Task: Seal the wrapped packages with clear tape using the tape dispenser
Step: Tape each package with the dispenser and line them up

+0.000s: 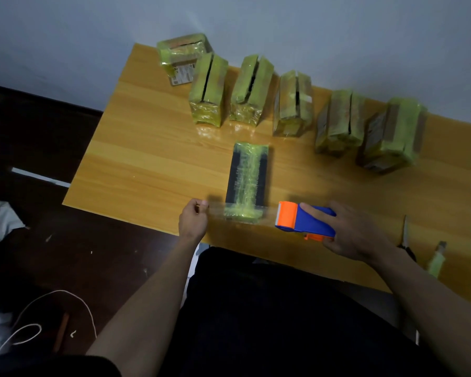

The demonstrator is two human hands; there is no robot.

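Observation:
A dark package (247, 176) wrapped in a yellow-green strip lies lengthwise on the wooden table (152, 159), close to its front edge. My right hand (351, 235) grips the blue and orange tape dispenser (305, 220) just right of the package's near end. A clear strip of tape (218, 210) stretches from the dispenser across that near end to my left hand (193, 220), which pinches the tape's free end at the left.
Several yellow-green wrapped packages (207, 96) stand in a row along the back of the table. Scissors (405, 235) and a small cutter (438, 257) lie at the front right. A white cord (33, 330) lies on the dark floor at left.

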